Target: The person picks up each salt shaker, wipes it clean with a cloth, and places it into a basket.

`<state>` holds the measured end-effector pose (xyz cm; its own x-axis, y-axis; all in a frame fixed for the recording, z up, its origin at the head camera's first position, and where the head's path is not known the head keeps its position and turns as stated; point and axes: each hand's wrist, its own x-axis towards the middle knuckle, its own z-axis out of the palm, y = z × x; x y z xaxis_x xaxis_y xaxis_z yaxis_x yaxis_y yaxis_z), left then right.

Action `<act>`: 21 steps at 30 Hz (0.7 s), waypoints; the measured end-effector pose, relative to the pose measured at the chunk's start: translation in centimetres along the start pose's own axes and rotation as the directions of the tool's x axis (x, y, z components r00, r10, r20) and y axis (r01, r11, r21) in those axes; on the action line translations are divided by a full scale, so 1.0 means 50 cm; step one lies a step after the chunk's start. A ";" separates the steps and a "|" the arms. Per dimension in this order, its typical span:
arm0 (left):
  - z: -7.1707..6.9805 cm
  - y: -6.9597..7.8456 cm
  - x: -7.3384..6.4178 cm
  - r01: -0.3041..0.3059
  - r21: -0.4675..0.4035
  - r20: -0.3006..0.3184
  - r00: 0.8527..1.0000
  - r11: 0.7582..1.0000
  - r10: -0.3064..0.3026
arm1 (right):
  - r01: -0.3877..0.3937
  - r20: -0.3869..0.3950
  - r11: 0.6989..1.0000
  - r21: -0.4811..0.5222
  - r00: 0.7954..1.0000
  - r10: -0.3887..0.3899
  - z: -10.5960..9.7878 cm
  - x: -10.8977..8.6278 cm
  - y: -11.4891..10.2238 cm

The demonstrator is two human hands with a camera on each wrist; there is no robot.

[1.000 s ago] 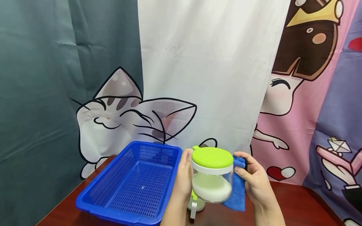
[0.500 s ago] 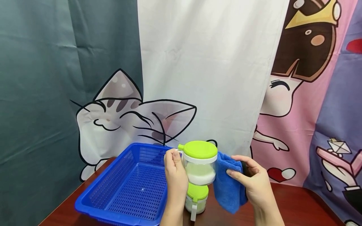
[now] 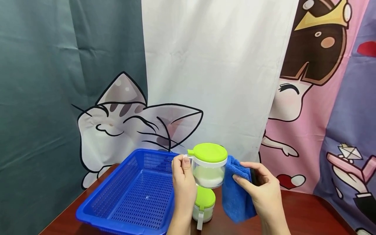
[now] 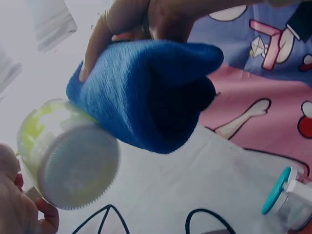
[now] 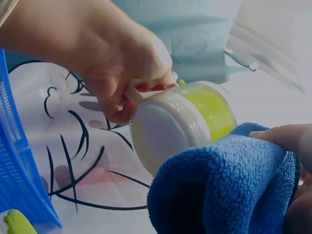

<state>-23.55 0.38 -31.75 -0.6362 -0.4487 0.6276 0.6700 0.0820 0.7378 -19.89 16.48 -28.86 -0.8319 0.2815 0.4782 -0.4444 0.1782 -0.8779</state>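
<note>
My left hand (image 3: pixel 184 182) grips the white handle of a seasoning jar (image 3: pixel 209 173) with a bright green lid, clear walls and white contents low inside. The jar is raised, its ridged base facing the left wrist camera. On its right, my right hand (image 3: pixel 262 186) pinches a folded blue cloth (image 3: pixel 238 195) between thumb and fingers. The cloth's edge lies against the jar's side in the right wrist view. Below the raised jar, a second green-lidded jar (image 3: pixel 204 204) stands on the table, handle toward me.
A blue perforated plastic basket (image 3: pixel 138 195) sits on the reddish-brown table (image 3: pixel 308 212) at the left. A jar with a teal lid (image 4: pixel 278 195) shows at the right edge of the left wrist view. A cartoon-printed curtain (image 3: pixel 217 81) hangs behind.
The held jar has moved left and slightly up, with my left hand now at its handle. The blue cloth has come out from behind it to its right side.
</note>
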 end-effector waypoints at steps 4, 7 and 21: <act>0.008 0.007 -0.007 0.064 -0.062 0.065 0.996 0.996 -0.059 | 0.010 -0.053 1.000 -0.023 0.999 -0.012 -0.002 0.001 -0.003; 0.016 0.012 -0.013 0.114 -0.114 0.125 0.987 0.987 -0.099 | 0.013 -0.088 0.999 -0.042 0.996 -0.017 -0.003 0.002 -0.004; 0.051 0.037 -0.046 0.217 -0.247 0.302 0.943 0.944 -0.138 | 0.141 -0.162 0.982 -0.125 0.974 -0.160 0.024 -0.010 0.002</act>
<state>-21.84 3.83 -31.18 -0.8081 -0.1662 0.5651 0.5889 -0.2400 0.7717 -19.92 15.21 -29.19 -0.6850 0.3982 0.6101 -0.5119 0.3328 -0.7920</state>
